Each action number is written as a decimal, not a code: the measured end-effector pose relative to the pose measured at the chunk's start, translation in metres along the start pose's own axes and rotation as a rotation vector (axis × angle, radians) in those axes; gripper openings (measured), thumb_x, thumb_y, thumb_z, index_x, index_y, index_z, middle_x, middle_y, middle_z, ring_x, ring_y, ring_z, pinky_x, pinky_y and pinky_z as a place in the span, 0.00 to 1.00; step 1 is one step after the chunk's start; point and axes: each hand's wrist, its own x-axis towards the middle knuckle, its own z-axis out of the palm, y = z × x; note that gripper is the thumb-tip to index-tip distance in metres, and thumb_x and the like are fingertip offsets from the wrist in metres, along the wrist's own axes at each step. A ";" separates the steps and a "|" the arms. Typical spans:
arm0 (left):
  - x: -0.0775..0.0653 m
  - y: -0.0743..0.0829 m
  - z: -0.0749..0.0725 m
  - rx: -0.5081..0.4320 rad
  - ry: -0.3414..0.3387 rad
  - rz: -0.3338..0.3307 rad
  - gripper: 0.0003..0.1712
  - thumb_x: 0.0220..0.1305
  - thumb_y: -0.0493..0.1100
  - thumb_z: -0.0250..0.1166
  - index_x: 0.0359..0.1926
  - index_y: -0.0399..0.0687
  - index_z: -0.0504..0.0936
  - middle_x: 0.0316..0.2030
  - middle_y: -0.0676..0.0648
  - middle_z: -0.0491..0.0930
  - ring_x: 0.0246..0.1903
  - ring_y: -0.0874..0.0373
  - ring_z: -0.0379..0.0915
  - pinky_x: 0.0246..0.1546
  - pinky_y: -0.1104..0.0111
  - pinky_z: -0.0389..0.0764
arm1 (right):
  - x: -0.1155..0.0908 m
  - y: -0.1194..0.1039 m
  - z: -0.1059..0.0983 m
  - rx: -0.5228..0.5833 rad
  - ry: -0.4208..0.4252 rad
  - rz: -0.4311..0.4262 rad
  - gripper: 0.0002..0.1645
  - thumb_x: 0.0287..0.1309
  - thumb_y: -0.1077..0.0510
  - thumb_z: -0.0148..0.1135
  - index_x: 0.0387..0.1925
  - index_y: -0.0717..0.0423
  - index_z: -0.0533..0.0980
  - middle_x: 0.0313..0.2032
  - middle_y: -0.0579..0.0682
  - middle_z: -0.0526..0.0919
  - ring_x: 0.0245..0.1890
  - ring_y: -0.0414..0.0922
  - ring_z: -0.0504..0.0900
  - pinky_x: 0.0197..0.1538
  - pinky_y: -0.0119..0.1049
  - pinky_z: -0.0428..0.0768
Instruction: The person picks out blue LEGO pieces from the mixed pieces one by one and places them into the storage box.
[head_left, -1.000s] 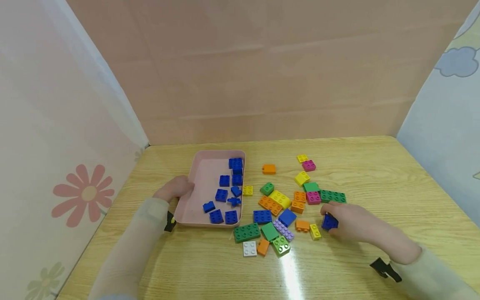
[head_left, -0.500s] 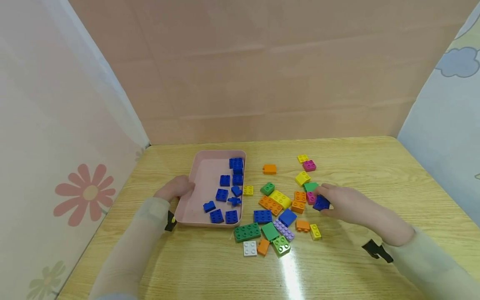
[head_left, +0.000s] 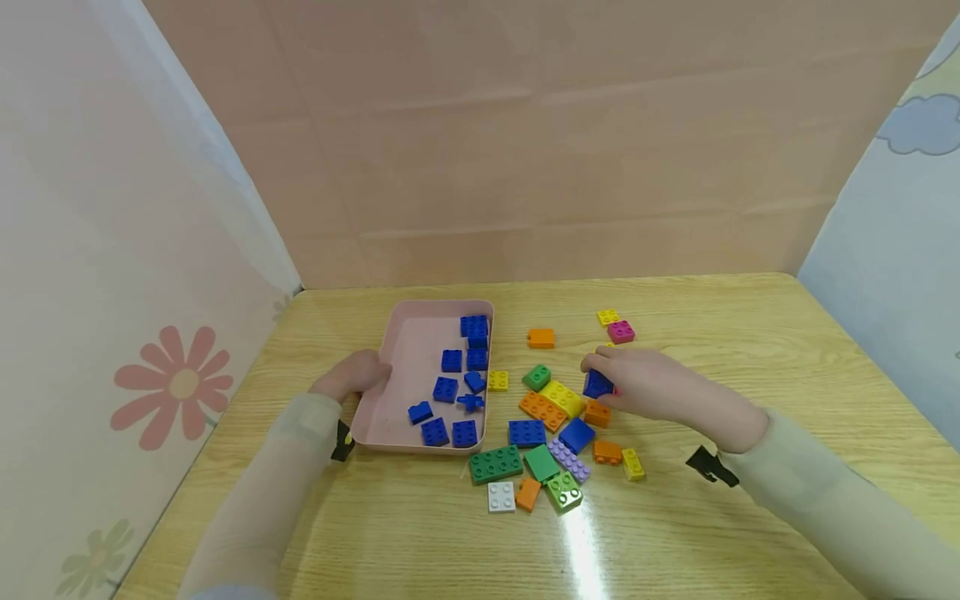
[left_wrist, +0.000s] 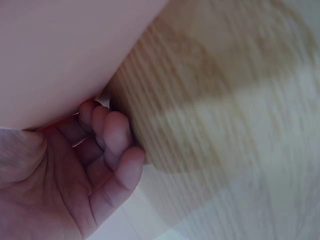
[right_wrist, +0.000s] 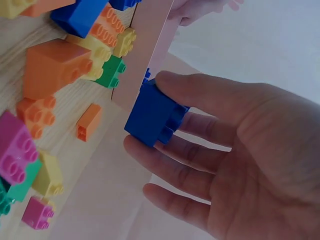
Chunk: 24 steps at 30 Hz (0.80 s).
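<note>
The right hand (head_left: 652, 392) has a blue brick (right_wrist: 154, 114) pinched between the thumb on top and the index finger beneath, the other fingers loosely spread below it. The grip is narrow, no wider than the brick itself. In the head view the brick (head_left: 597, 384) is held up off the desk (head_left: 750, 350), above the loose scatter of coloured bricks, just beside a yellow brick (head_left: 562, 397) and an orange brick (head_left: 597, 412), and well to the right of the pink tray (head_left: 405, 350).

The left hand (head_left: 352, 375) is at the tray's left rim. Its fingers (left_wrist: 116, 135) curl against the pink wall (the wrist view is close and blurred), so it appears to grip the rim. Several blue bricks (head_left: 450, 387) lie inside the tray, mostly along its right side.
</note>
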 end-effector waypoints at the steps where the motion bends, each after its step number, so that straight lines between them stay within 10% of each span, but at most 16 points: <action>1: 0.000 0.000 0.000 0.002 0.001 0.001 0.16 0.71 0.45 0.48 0.44 0.36 0.74 0.31 0.43 0.74 0.29 0.52 0.72 0.28 0.66 0.71 | 0.003 -0.001 -0.001 0.005 -0.006 -0.002 0.23 0.52 0.57 0.73 0.48 0.58 0.76 0.39 0.50 0.79 0.31 0.44 0.79 0.36 0.40 0.81; 24: -0.003 0.004 0.000 0.015 0.009 0.004 0.14 0.71 0.43 0.48 0.41 0.37 0.75 0.29 0.43 0.73 0.27 0.52 0.72 0.28 0.66 0.71 | 0.097 -0.056 -0.024 -0.067 -0.021 -0.146 0.26 0.62 0.48 0.64 0.58 0.56 0.74 0.50 0.53 0.78 0.44 0.46 0.80 0.48 0.40 0.78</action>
